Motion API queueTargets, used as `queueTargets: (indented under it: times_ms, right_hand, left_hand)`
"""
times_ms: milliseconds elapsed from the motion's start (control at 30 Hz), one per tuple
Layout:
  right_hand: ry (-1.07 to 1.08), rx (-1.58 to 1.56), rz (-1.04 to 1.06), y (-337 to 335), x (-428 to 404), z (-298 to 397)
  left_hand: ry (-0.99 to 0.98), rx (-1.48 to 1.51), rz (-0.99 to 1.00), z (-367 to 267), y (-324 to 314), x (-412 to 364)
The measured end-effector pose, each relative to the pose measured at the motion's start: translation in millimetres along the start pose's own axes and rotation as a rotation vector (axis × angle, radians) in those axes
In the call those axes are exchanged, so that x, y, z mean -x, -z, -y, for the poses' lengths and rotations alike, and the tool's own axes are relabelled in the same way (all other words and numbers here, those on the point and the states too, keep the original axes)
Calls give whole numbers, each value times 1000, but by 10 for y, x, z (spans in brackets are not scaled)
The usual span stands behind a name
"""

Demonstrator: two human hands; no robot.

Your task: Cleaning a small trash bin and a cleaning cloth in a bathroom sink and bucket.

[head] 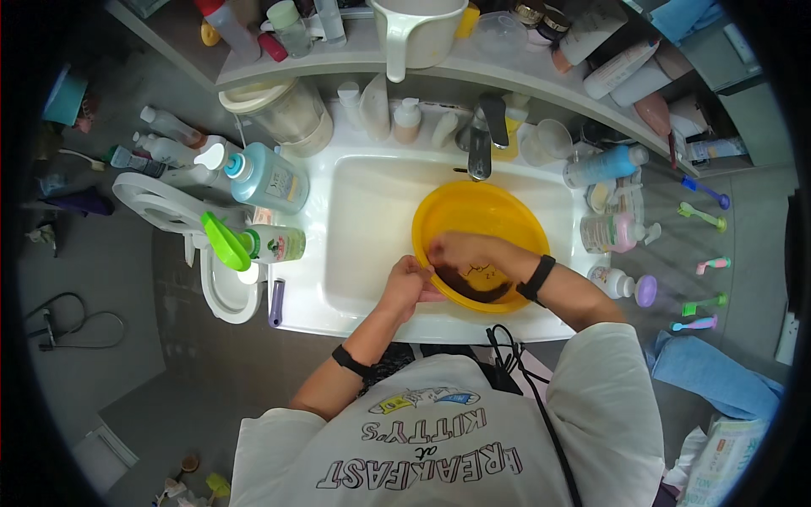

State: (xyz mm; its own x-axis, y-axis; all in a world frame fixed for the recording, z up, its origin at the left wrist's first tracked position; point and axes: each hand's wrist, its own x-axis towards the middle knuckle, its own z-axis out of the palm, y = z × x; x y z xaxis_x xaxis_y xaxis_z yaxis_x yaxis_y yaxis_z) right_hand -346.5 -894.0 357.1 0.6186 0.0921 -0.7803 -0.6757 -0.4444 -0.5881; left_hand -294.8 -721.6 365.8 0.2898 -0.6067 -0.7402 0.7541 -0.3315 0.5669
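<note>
A yellow plastic basin rests in the white washbasin, below the chrome faucet. My left hand is at the basin's near left rim, with the thumb on the edge and the fingers against the outer wall. Inside, my right hand is curled near the left wall and blurred. Dark brown, soft-looking material curves along the near inner wall, partly beneath my right hand. Whether it is cloth or hair cannot be told. What my right fingers hold is hidden.
Left of the sink stand a blue pump bottle, a green-topped bottle and a purple-handled tool. Several bottles, including a pink one, line the right edge. A shelf with a white jug overhangs the back.
</note>
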Motion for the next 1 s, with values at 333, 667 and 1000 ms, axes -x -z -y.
queueTargets:
  times_ms: [333,667,1000]
  right_hand:
    - [-200,527,-384,540,187,-1280]
    - [167,-288,-497,583,965,-775]
    - [109,456,48,835,-375,-1518]
  left_hand:
    - [-39,-39,-11,-150,141,66]
    - [-22,-239,-88,-273,180,61]
    - [-703,-816,-383,172,548,-347]
